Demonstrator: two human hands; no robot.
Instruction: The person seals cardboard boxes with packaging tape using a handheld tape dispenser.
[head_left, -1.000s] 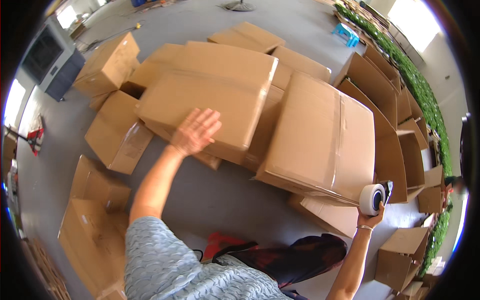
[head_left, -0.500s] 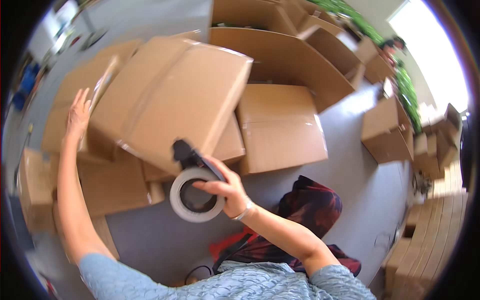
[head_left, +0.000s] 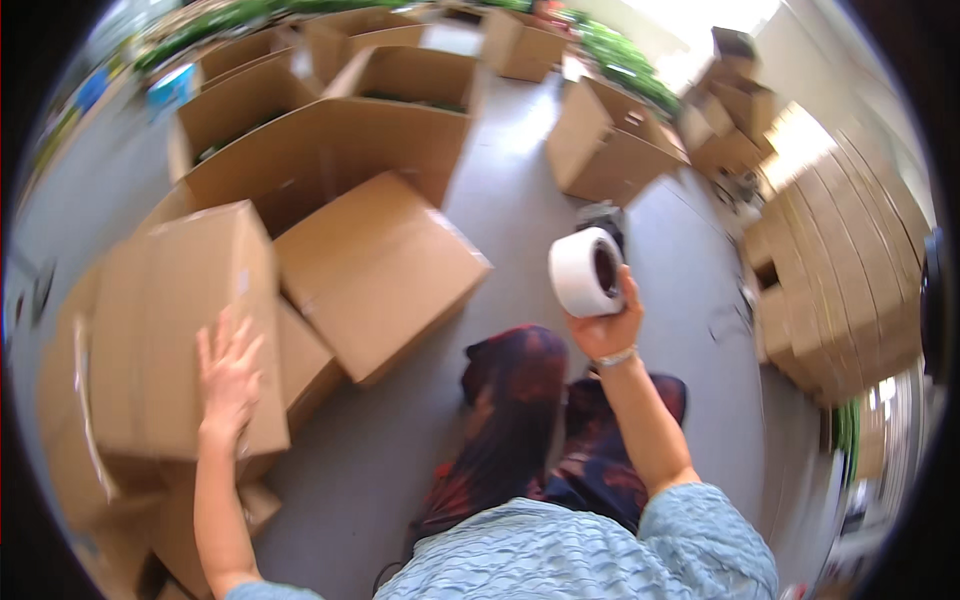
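Tape roll (head_left: 574, 275) farther right in curled right fingers (head_left: 630, 290), left fingers (head_left: 227, 335) apart, open boxes (head_left: 330, 145) ahead.

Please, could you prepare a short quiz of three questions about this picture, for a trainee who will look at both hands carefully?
1. Multiple choice. What does the right hand hold?
a) a pair of scissors
b) a white tape roll
c) a marker pen

2. True or false? The left hand is clenched into a fist.

3. Fill the gap: The silvery band is worn on the person's ____ wrist.

Key:
1. b
2. False; it is open, fingers spread, at a closed brown carton.
3. right
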